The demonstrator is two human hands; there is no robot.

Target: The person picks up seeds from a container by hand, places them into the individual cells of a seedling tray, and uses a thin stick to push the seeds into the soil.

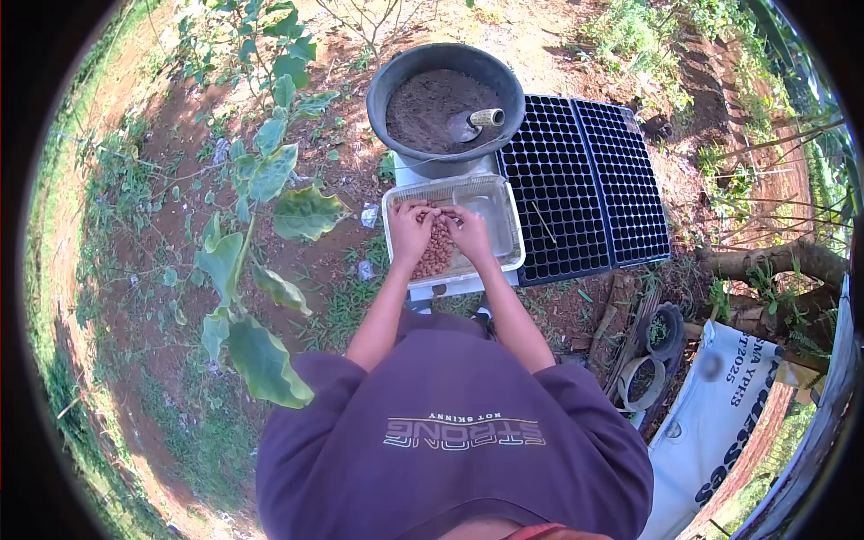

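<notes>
A shallow white plastic tray (515,236) sits on a pale stand in front of me. Reddish-brown seeds (436,255), perhaps shelled peanuts, are heaped in its left and middle part. My left hand (411,230) is over the left side of the heap, fingers bent and pinched. From the right, my right hand (468,234) meets it, with thumb and fingertips drawn together. The fingertips of both hands come together just above the seeds. Whatever is between them is too small and covered to name.
Behind the tray stands a dark basin (379,121) of soil with a hand trowel (475,123) in it. Black seedling trays (551,193) lie to the right. A leafy plant (270,171) rises at left. Pots (641,380) and a printed white banner (711,396) are at lower right.
</notes>
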